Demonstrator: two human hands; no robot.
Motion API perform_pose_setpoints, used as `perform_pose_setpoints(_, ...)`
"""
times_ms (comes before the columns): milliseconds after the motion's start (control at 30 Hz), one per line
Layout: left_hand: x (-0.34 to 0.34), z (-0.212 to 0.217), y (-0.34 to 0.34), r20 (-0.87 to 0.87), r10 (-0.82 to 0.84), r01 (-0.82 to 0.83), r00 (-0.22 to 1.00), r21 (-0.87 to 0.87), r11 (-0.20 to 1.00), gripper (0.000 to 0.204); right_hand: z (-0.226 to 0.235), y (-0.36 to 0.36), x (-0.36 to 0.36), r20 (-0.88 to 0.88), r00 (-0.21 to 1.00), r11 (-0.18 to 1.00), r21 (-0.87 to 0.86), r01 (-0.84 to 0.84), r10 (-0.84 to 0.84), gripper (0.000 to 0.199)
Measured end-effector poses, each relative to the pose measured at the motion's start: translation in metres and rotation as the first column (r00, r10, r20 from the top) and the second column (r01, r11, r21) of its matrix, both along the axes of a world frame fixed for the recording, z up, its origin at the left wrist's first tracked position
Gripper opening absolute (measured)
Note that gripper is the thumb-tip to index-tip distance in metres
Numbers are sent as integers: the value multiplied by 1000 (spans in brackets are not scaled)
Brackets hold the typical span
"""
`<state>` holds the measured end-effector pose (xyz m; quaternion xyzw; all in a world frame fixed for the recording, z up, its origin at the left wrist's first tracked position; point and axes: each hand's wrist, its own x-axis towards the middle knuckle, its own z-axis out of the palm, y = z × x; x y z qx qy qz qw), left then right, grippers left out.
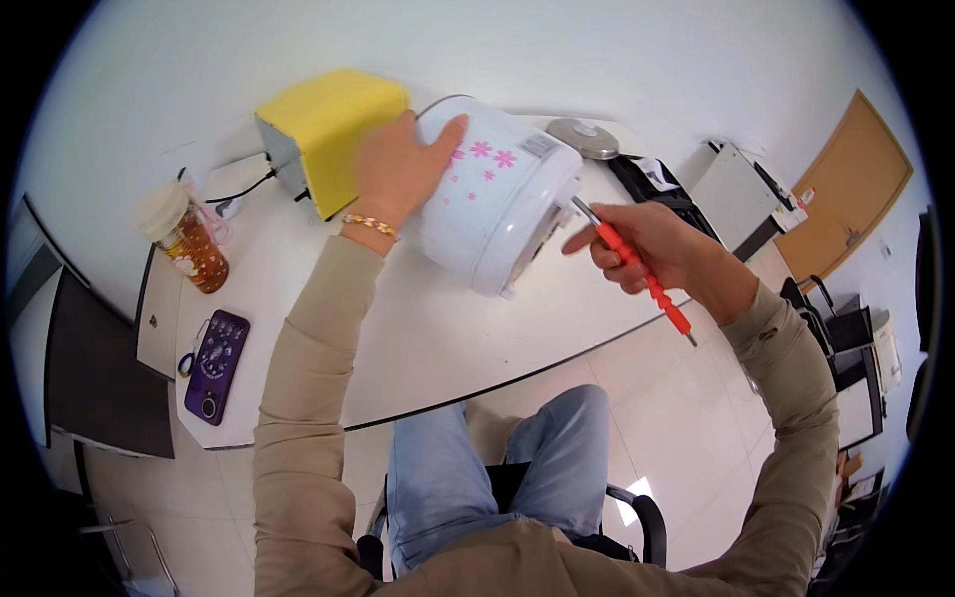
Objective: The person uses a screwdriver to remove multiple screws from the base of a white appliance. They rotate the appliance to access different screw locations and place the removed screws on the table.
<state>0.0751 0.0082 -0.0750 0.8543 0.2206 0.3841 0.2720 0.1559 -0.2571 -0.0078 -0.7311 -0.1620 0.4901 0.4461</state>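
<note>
Nearest in, blue jeans (448,488) at the edge of the white desk (418,348), its dark-trimmed front curving over a pale tiled floor (657,418). A purple phone (218,366) lies at the left corner, a brown-patterned tumbler (204,261) behind it. Across to the right hand (647,244): its grip is wrapped round a red ribbed driver (668,304), metal tip close to the appliance (468,209); contact, I can't call. That white, rounded appliance lies tipped mid-desk, pink blossoms and a pale label on its glossy side, underside turned rightward. The left hand (406,169), blurred, lies over its far end, thumb spread; whether that grip pinches, I can't tell. Beyond: yellow-and-grey box (348,129), silver lid (584,137), white wall (547,50), tan door (846,189) off right.
</note>
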Motion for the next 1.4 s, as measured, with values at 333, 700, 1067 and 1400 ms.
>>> perform_pose_setpoints(333, -2, -6, -2, 86, 15, -14, 996, -6, 1000, 61, -4, -4, 7, -157, 987, 997, 73, -29, 40, 42)
perform_pose_setpoints(700, -9, -1, -2, 45, -73, 78, 996, -103, 992, 59, -24, -2, 8, 933, 251, 960, -216, -176, 256, 42)
perform_pose_setpoints(1067, -13, 1, -8, 32, -56, 60, 998, -123, 991, 58, -27, 5, -28, 670, -594, 894, -374, 248, 445, 31)
perform_pose_setpoints(1400, -7, -4, -7, 73, 16, -14, 997, -36, 999, 55, -31, -3, -2, 976, 115, 981, -177, -76, 185, 36)
